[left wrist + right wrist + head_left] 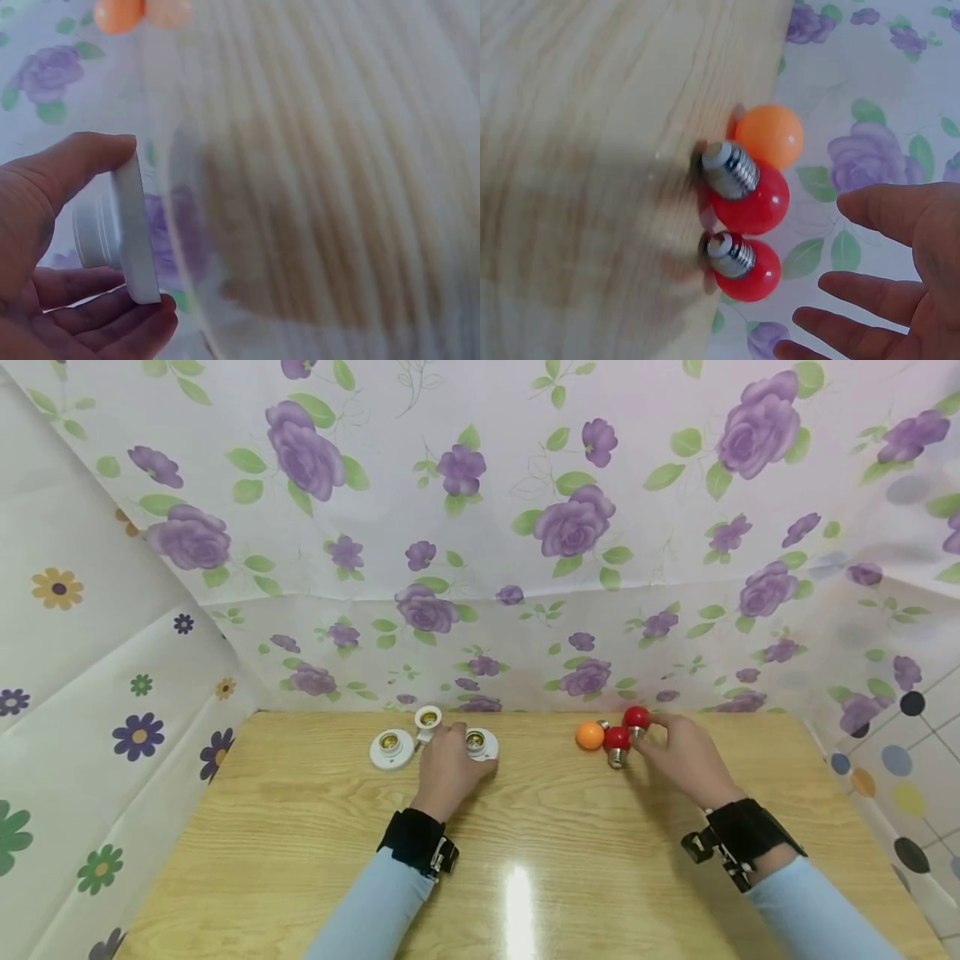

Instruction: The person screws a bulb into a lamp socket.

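My left hand (448, 772) holds a white round lamp socket (486, 745) by its rim; in the left wrist view the thumb is on one edge and fingertips on the opposite edge of this socket (135, 225). A second round socket (390, 750) lies flat to the left, and a smaller white socket (428, 718) is just behind the hand. Over at the right, my right hand (688, 760) is beside two red bulbs, a nearer one (617, 739) and a farther one (637, 717). Its fingers (870, 292) are spread apart, with nothing between them. An orange bulb (589, 735) lies left of the red ones.
The sockets and bulbs are near the back edge of a wooden table (540, 827). Behind it hangs a floral sheet (510, 635), and patterned sheets line both sides. A black strap (412, 839) with a small device is on each wrist.
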`<state>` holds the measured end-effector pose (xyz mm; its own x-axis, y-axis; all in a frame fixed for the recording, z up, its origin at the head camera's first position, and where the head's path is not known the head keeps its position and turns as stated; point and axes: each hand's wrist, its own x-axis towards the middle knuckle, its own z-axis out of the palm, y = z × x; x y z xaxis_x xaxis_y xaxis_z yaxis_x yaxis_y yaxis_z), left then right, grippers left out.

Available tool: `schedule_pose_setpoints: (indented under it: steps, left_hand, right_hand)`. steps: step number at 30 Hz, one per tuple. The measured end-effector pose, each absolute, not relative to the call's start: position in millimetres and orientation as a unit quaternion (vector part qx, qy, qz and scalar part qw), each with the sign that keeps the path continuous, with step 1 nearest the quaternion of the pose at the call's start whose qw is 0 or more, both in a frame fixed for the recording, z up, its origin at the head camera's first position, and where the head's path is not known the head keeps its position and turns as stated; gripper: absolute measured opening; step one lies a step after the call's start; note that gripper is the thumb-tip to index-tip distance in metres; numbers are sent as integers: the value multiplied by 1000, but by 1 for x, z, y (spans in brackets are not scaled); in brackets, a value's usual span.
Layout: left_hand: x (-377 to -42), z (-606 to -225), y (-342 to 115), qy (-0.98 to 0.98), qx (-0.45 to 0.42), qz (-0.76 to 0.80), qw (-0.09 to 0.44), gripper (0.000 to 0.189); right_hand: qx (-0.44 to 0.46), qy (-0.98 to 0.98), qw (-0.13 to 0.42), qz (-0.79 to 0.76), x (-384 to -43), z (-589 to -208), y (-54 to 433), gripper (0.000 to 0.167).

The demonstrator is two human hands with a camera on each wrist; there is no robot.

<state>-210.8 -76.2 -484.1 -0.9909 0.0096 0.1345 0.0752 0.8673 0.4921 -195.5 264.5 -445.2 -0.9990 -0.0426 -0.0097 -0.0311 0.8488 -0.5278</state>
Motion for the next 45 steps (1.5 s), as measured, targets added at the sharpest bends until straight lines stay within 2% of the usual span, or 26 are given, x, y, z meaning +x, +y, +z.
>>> schedule_pose_setpoints:
  steps: [13, 16, 20, 27, 36, 45]
  left_hand:
    - [-182, -452, -57, -938, -71, -332, 64, 81]
    - [-176, -448, -53, -933, -78, -345, 66, 77]
    - [-169, -445, -49, -927, -90, -359, 62, 73]
    - [-165, -450, -45, -937, -97, -333, 48, 77]
    - [-163, -457, -46, -940, -95, -325, 32, 83]
    - [-162, -460, -49, -929, -101, -357, 21, 69]
  right_hand:
    - [13, 970, -18, -240, -230, -441, 267, 60]
    - [25, 971, -13, -238, -234, -441, 267, 63]
    - [42, 970, 2, -239, -238, -442, 267, 51]
    - [68, 968, 49, -237, -245, -451, 269, 56]
    - [68, 972, 28, -222, -251, -462, 275, 51]
    - [59, 973, 11, -225, -254, -472, 280, 44]
